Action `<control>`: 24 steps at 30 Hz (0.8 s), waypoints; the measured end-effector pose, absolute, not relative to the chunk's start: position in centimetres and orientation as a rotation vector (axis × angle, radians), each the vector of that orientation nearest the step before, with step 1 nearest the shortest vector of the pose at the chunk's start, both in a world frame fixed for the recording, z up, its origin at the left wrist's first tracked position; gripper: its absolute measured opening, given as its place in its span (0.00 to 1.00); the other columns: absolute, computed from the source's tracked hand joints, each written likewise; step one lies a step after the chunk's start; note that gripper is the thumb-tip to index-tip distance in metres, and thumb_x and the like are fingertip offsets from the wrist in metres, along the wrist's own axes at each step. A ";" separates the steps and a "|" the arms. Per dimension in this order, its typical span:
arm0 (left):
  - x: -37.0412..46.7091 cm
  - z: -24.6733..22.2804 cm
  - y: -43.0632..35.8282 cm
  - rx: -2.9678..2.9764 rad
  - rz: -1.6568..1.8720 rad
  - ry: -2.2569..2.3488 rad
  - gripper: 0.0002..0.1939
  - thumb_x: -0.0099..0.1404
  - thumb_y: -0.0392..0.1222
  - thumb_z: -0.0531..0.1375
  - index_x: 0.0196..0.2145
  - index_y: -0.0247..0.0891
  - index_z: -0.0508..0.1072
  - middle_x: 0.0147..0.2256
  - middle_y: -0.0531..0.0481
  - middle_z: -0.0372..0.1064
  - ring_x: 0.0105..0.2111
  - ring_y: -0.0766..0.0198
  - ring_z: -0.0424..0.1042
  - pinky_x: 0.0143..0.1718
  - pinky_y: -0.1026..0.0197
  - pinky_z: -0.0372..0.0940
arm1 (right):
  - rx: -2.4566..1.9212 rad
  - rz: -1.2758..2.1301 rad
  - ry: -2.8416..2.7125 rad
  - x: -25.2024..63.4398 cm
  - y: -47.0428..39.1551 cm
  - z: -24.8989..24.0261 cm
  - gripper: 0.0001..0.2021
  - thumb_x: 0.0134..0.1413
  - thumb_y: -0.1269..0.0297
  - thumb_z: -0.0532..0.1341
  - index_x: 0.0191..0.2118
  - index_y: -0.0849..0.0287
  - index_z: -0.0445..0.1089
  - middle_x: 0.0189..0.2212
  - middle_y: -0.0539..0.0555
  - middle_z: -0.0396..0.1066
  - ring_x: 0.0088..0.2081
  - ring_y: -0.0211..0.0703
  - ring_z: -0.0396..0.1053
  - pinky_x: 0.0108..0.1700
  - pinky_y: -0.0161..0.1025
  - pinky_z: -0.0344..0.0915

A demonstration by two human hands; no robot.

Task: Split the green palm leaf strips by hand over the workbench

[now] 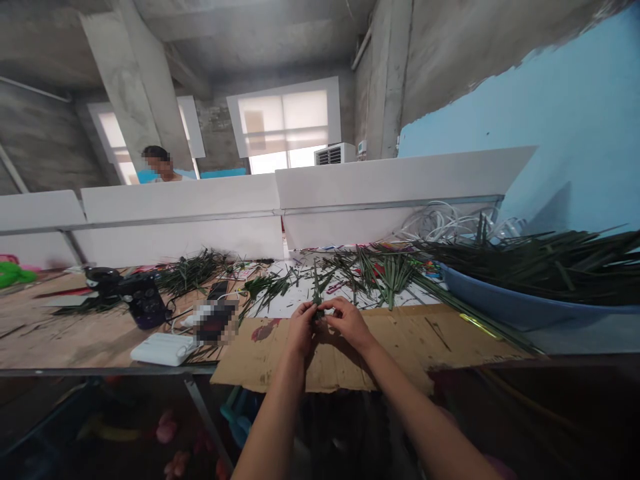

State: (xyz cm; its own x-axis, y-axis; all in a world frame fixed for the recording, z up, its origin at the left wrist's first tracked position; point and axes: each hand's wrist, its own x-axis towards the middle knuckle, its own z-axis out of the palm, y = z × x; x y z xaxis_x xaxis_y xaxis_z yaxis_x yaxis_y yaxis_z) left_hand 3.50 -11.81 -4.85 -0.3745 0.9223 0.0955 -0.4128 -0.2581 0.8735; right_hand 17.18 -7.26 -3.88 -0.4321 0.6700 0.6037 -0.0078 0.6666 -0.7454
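Note:
My left hand (302, 325) and my right hand (347, 323) meet above a sheet of cardboard (400, 340) at the table's front. Pinched between the fingers of both is a small piece made of dark green leaf strips (317, 293), its narrow end pointing away from me. Its lower part is hidden by my fingers. Just beyond, loose cut leaf strips (393, 277) lie spread over a white sheet (295, 303). Another heap of green strips (193, 272) sits to the left.
A blue basin (480, 297) heaped with long green leaves stands at the right. Left are a white box-shaped device (163, 349), a dark container (143, 300) and a blurred-out device. White partition panels (400, 180) run behind the table; a person (163, 163) is beyond them.

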 end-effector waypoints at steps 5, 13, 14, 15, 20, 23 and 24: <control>3.3 -4.6 -12.0 0.740 1.780 0.970 0.22 0.44 0.43 0.69 0.37 0.40 0.69 0.24 0.54 0.68 0.19 0.69 0.62 0.22 0.64 0.55 | -0.524 0.830 -1.885 17.2 -7.2 -3.9 0.10 0.48 0.69 0.63 0.38 0.53 0.78 0.35 0.52 0.70 0.31 0.41 0.64 0.35 0.37 0.61; 3.3 -4.3 -12.4 0.765 1.775 0.938 0.19 0.43 0.37 0.66 0.35 0.39 0.69 0.26 0.53 0.70 0.20 0.69 0.63 0.21 0.65 0.52 | -0.533 0.863 -1.893 17.2 -7.3 -3.9 0.08 0.49 0.65 0.65 0.36 0.54 0.79 0.33 0.51 0.69 0.29 0.39 0.63 0.34 0.37 0.59; 3.4 -4.3 -12.5 0.768 1.776 0.935 0.19 0.43 0.37 0.66 0.36 0.38 0.69 0.27 0.52 0.70 0.21 0.69 0.63 0.21 0.66 0.52 | -0.530 0.871 -1.891 17.2 -7.3 -3.9 0.07 0.49 0.65 0.65 0.36 0.54 0.79 0.33 0.51 0.70 0.29 0.39 0.63 0.35 0.37 0.59; 3.4 -4.3 -12.5 0.770 1.776 0.931 0.19 0.43 0.37 0.65 0.36 0.38 0.69 0.27 0.52 0.71 0.21 0.69 0.63 0.21 0.66 0.52 | -0.527 0.878 -1.886 17.2 -7.3 -3.8 0.07 0.49 0.64 0.65 0.36 0.54 0.79 0.33 0.51 0.70 0.30 0.40 0.64 0.35 0.37 0.59; 3.3 -4.3 -12.5 0.779 1.787 0.916 0.19 0.43 0.36 0.66 0.37 0.38 0.72 0.28 0.51 0.72 0.21 0.69 0.64 0.22 0.66 0.54 | -0.530 0.943 -1.835 17.2 -7.3 -3.8 0.07 0.48 0.61 0.66 0.33 0.55 0.78 0.32 0.52 0.72 0.35 0.44 0.66 0.38 0.38 0.60; 3.4 -4.4 -12.5 0.802 1.792 0.918 0.17 0.43 0.38 0.68 0.34 0.39 0.72 0.28 0.51 0.72 0.23 0.67 0.66 0.24 0.65 0.58 | -0.547 1.013 -1.789 17.1 -7.1 -4.0 0.07 0.48 0.59 0.65 0.32 0.57 0.76 0.29 0.50 0.72 0.32 0.43 0.66 0.35 0.37 0.60; 3.4 -4.4 -12.5 0.812 1.790 0.921 0.17 0.44 0.39 0.69 0.33 0.39 0.72 0.28 0.51 0.72 0.24 0.67 0.67 0.25 0.65 0.59 | -0.552 1.040 -1.773 17.1 -7.0 -4.1 0.08 0.48 0.59 0.65 0.31 0.57 0.74 0.27 0.49 0.72 0.30 0.43 0.66 0.34 0.37 0.60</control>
State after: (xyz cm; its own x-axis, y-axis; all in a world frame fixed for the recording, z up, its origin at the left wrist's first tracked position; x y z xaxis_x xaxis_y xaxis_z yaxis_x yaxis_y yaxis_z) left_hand 3.45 -12.52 -4.44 -0.3458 0.9289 0.1327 -0.4324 -0.2833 0.8560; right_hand 17.06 -7.05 -4.09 -0.4263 0.7448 0.5134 -0.0845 0.5323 -0.8423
